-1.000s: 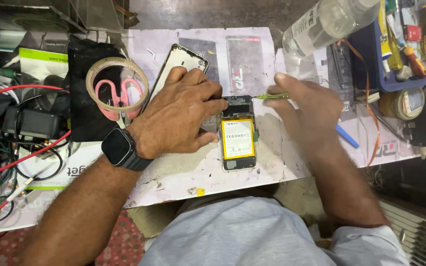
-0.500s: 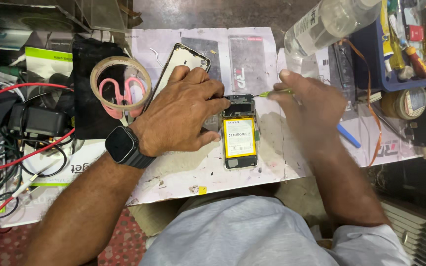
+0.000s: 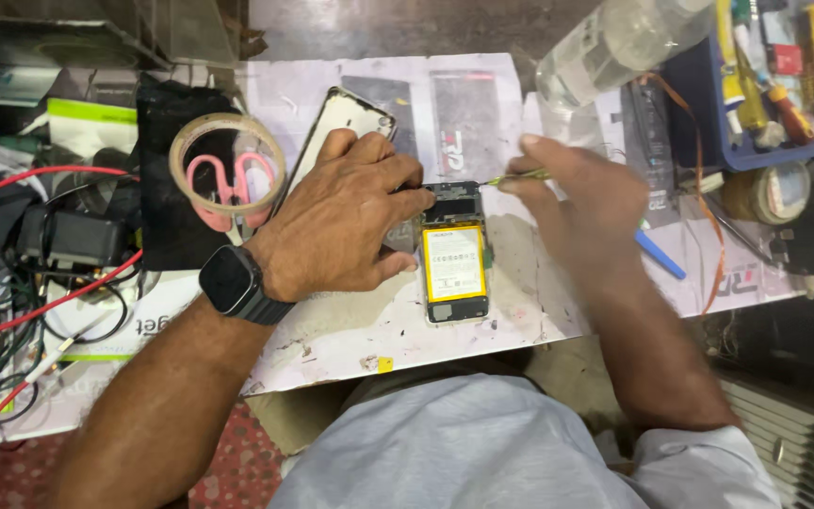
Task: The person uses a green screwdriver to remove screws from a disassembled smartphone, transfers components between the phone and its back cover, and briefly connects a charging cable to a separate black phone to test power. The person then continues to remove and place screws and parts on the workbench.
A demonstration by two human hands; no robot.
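An opened phone (image 3: 455, 253) with a yellow-framed battery lies face down on the white work surface (image 3: 350, 330). My left hand (image 3: 336, 221), with a dark smartwatch on the wrist, rests flat beside the phone, its fingertips pressing the phone's upper left edge. My right hand (image 3: 586, 203) pinches a thin yellow-green tool (image 3: 515, 177) whose tip points at the phone's top right corner. The phone's silver back cover (image 3: 336, 127) lies behind my left hand, partly hidden by it.
A tape ring (image 3: 228, 162) around pink scissors lies on a black cloth at left. Red and black cables and a charger crowd the far left. A clear plastic bottle (image 3: 614, 42) and a blue tray of tools (image 3: 765, 94) stand at right, with a blue pry tool (image 3: 661, 254) nearby.
My right hand has shifted slightly with the tool toward the phone's top edge. My left hand stays pressed beside the phone.
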